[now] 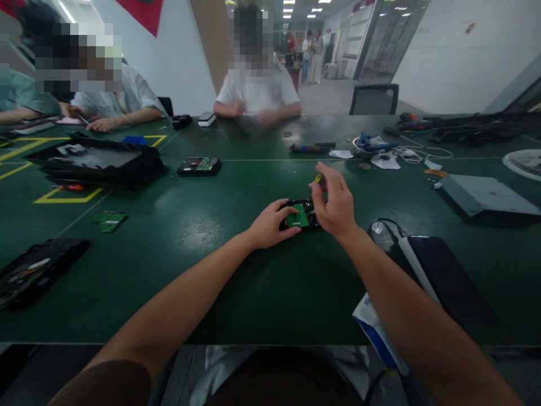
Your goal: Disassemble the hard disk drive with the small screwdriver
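Spanning the frame, a green table (pixel 253 304) ends in a straight near edge (pixel 253 344) low in the picture, green surface stretching between that edge and the centre. At left, a black tray (pixel 139 169) contains greyish sheeting (pixel 101 158) and a white piece (pixel 70 148). At centre, the left hand (pixel 270 225) grips a black-cased device (pixel 311 219), a finger on its green board (pixel 300 215); the right hand (pixel 336 206) pinches a yellow-and-black tool (pixel 318 179) above the device's right end.
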`<action>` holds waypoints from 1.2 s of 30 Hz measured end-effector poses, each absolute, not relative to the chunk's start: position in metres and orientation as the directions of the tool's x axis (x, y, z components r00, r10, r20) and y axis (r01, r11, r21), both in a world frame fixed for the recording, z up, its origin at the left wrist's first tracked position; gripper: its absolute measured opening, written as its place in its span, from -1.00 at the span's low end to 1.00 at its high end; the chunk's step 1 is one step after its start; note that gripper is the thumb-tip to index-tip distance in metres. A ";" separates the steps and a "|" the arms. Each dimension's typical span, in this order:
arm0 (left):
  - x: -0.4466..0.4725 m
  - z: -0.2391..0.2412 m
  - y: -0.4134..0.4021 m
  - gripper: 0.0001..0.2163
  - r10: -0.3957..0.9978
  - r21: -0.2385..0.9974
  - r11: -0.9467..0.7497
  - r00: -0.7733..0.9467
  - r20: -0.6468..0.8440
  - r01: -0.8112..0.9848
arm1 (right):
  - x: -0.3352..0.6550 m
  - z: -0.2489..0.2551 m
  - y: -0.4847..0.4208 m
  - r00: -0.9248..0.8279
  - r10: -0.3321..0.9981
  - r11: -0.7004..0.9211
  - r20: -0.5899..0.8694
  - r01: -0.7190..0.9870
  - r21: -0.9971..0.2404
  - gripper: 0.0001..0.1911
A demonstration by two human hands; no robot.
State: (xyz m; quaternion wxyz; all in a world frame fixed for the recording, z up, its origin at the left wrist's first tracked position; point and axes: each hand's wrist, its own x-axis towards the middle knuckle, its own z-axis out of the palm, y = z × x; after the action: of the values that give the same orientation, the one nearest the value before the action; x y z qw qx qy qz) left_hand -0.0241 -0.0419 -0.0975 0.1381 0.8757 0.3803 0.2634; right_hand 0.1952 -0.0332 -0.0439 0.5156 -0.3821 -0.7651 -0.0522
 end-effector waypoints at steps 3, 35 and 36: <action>-0.024 -0.098 -0.042 -0.50 0.734 0.439 -0.678 0.572 0.366 0.590 | 0.196 -0.045 -0.033 -0.123 0.534 0.671 0.836 0.663 -0.331 -0.57; 0.096 -0.004 -0.125 -0.83 0.112 -0.013 -0.980 0.600 0.792 0.201 | 0.192 -0.061 -0.027 -0.035 0.559 0.639 0.829 0.655 -0.403 -0.41; 0.120 0.000 -0.132 -0.80 0.104 -0.007 -0.988 0.704 0.703 0.154 | 0.192 -0.061 -0.027 -0.056 0.564 0.646 0.824 0.651 -0.398 -0.41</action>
State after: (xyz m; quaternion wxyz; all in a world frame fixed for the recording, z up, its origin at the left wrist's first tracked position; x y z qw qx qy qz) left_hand 0.1196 -0.1322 0.0003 -0.0326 0.9224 0.0699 0.3784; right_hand 0.1923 -0.0272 -0.0609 0.5447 -0.4186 -0.7256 -0.0398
